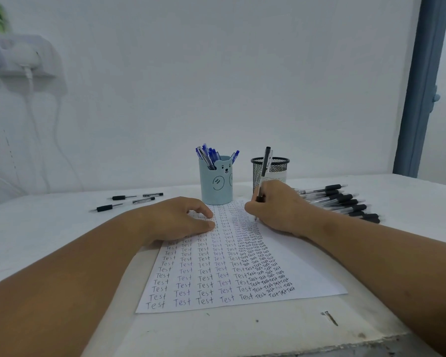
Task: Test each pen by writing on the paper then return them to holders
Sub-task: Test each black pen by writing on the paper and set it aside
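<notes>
A white paper (307, 274) lies on the table, covered with columns of the word "Test". My right hand (281, 210) grips a black pen (264, 166) with its tip on the paper's far right part. My left hand (180, 219) rests on the paper's far left corner, fingers loosely curled, holding nothing. Behind the paper stands a light blue bear holder (216, 186) with several blue pens (209, 155). To its right is a black mesh holder (276, 168). A pile of black pens (345, 202) lies right of my right hand.
Two disassembled black pens (129, 202) lie on the table at the left. The white table (49, 228) meets a white wall behind. Chargers and cables (29, 73) hang on the wall at left. A blue door frame (420, 86) stands at right.
</notes>
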The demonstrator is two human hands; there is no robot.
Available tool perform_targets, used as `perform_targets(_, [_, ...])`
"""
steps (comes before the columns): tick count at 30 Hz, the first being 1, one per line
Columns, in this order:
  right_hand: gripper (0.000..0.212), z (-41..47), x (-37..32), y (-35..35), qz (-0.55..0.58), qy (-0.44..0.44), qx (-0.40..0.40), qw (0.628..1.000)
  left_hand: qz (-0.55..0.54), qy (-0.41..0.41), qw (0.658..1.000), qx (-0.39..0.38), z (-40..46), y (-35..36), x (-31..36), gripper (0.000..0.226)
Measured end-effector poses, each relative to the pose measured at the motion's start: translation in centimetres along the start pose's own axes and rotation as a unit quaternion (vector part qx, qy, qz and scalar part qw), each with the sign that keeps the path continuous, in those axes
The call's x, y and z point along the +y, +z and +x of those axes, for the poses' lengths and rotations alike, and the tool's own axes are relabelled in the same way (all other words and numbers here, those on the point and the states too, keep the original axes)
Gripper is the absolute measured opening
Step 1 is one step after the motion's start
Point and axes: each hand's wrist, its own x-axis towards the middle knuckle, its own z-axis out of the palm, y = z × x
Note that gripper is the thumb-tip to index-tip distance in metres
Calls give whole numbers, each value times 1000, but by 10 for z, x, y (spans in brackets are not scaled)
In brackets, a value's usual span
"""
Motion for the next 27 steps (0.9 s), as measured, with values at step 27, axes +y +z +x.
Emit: perform_targets(27, [22, 0, 0, 1, 46, -16, 48, 998, 2, -4, 1000, -1, -1, 0, 0, 33])
